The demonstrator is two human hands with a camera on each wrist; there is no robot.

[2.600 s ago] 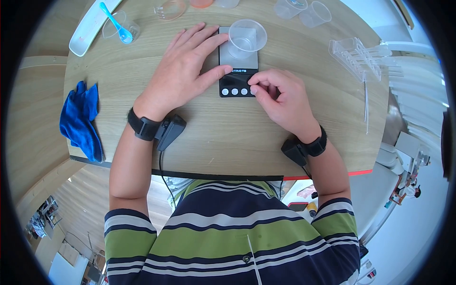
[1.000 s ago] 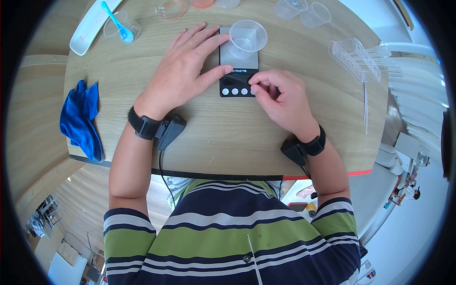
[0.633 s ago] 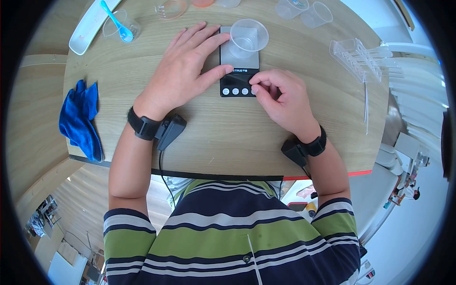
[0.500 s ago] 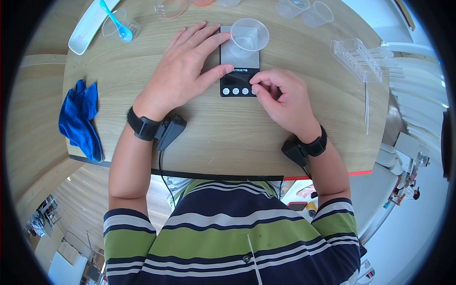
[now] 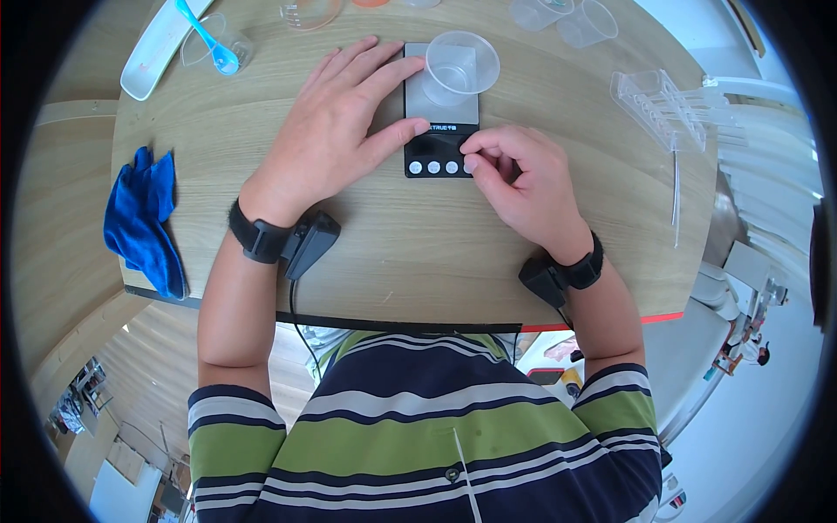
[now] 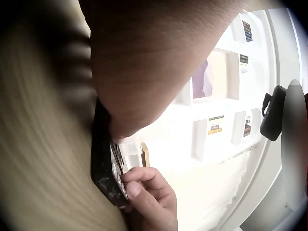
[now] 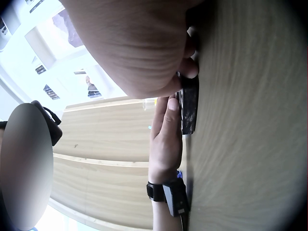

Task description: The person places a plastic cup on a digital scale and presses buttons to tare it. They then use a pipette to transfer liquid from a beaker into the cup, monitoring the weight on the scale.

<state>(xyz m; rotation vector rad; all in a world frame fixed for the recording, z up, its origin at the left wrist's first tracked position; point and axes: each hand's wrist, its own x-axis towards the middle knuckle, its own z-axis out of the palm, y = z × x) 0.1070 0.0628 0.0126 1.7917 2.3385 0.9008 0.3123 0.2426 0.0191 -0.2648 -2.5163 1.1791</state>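
A small black digital scale (image 5: 434,146) with a silver plate and a row of round white buttons lies on the table. On its plate stands a clear plastic cup (image 5: 460,68), upright. My left hand (image 5: 336,126) lies spread along the scale's left side, with index finger and thumb reaching its edge. At the near right corner, my right hand (image 5: 527,183) has curled fingers, index and thumb tips on the scale beside the last button. The left wrist view shows the right hand (image 6: 154,199) at the buttons. In the right wrist view the left hand (image 7: 166,137) is beyond the scale (image 7: 189,110).
A blue cloth (image 5: 144,218) lies at the left. At the back left are a white tray (image 5: 144,74) and a cup with a blue spoon (image 5: 209,39). More clear cups (image 5: 587,24) line the back. A clear rack (image 5: 658,109) stands at the right, beside a thin rod (image 5: 676,205).
The head view has shifted slightly. Both hands keep their places at the scale, and the cup stays on its plate.
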